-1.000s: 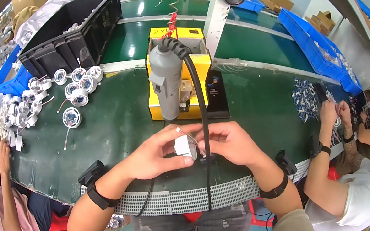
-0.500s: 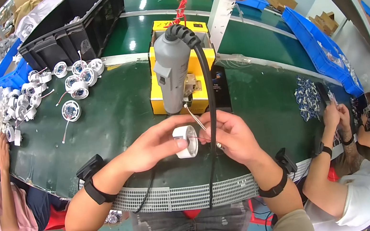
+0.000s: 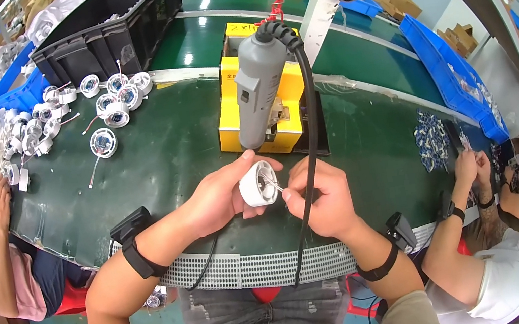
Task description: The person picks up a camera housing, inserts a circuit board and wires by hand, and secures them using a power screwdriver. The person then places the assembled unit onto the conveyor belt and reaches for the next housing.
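Note:
My left hand is closed around a small white round housing, its open face tilted toward the right. Thin wires show inside the opening. My right hand pinches the ends of the thin wires at the housing's rim, its fingertips close to the opening. A black cable hangs down in front of the right hand and hides part of it. Beyond both hands, a grey cylindrical power tool with a switch leans nose down against a yellow stand.
White round units with wires lie at the left, below a black crate. A pile of small parts and a blue tray are at the right. Other people's hands work at both sides. A perforated strip lines the table's front edge.
The housing has turned in my left hand, so its opening now shows more. My right hand has shifted slightly down, its fingertips now at the rim. The whole view has shifted a little.

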Action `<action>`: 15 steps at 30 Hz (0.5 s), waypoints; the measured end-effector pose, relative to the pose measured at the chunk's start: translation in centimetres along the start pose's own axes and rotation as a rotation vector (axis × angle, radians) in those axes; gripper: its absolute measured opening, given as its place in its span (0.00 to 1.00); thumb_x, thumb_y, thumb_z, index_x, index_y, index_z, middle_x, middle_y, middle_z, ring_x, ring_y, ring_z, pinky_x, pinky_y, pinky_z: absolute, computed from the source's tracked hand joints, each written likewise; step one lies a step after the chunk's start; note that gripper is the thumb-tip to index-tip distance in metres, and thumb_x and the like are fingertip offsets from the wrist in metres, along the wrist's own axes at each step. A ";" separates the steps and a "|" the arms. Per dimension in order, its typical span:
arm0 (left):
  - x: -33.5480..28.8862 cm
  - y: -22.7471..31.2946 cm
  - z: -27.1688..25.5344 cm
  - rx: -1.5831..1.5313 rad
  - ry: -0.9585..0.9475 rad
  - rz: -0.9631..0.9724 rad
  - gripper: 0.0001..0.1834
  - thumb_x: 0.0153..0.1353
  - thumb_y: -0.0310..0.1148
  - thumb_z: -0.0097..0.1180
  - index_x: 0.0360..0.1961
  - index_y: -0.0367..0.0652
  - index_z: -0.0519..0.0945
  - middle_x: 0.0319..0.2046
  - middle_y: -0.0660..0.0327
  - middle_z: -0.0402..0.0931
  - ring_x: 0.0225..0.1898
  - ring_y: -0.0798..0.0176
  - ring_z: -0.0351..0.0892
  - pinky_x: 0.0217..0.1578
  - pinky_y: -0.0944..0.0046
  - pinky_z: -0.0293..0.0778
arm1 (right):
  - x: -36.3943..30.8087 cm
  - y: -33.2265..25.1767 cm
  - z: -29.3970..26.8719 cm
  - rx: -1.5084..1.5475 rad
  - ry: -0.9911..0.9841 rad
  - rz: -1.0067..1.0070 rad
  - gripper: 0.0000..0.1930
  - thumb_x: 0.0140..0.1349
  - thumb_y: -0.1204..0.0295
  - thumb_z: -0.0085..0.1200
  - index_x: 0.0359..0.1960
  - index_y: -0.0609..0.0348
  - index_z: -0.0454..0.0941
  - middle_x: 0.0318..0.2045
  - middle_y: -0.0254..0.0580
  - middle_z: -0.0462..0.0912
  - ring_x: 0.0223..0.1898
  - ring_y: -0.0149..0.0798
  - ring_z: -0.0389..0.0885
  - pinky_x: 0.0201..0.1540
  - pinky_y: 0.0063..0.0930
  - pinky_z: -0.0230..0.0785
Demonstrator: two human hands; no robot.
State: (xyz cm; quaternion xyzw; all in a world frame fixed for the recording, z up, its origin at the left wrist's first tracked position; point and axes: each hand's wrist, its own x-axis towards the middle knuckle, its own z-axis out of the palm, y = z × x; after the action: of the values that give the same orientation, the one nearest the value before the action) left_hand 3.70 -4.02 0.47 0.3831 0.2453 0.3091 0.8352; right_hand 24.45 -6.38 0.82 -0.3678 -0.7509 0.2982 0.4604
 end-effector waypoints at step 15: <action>-0.2 -0.8 1.0 0.120 0.005 0.217 0.25 0.75 0.42 0.35 0.65 0.37 0.62 0.54 0.58 0.72 0.56 0.64 0.72 0.59 0.62 0.68 | 1.0 -2.1 -1.6 -0.275 0.027 -0.128 0.12 0.51 0.77 0.64 0.39 0.61 0.80 0.32 0.40 0.78 0.32 0.39 0.79 0.36 0.25 0.72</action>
State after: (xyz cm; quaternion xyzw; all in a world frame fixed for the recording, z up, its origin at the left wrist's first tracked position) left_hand 4.46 -5.05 0.50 0.4558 0.2227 0.3833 0.7718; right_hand 25.01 -6.54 3.61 -0.3826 -0.8004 0.1575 0.4338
